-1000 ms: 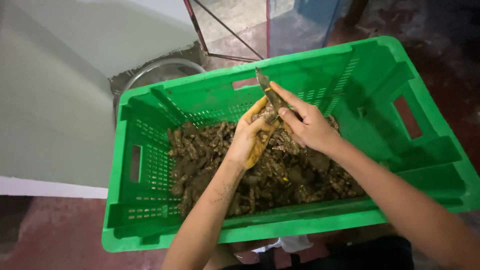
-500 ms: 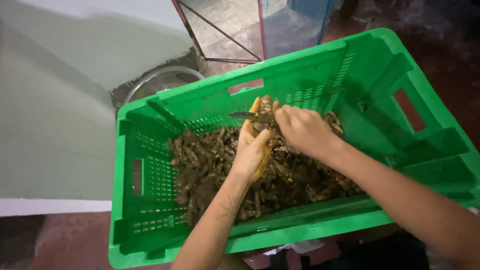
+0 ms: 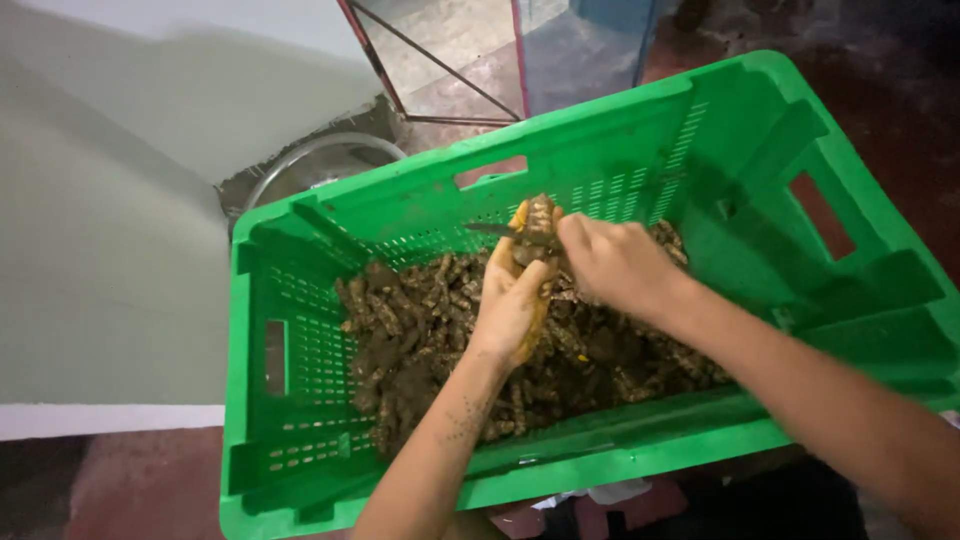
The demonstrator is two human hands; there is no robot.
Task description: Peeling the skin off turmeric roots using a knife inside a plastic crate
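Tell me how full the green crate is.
Partly full. The green crate holds a low heap of muddy brown roots across its floor; its slotted walls stand bare well above the heap, up to the rim.

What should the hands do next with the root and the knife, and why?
Probably draw the knife along the root to scrape more skin: the left hand holds it above the green crate, the right hand sets the blade against it, and brown skin remains beside the yellow patch.
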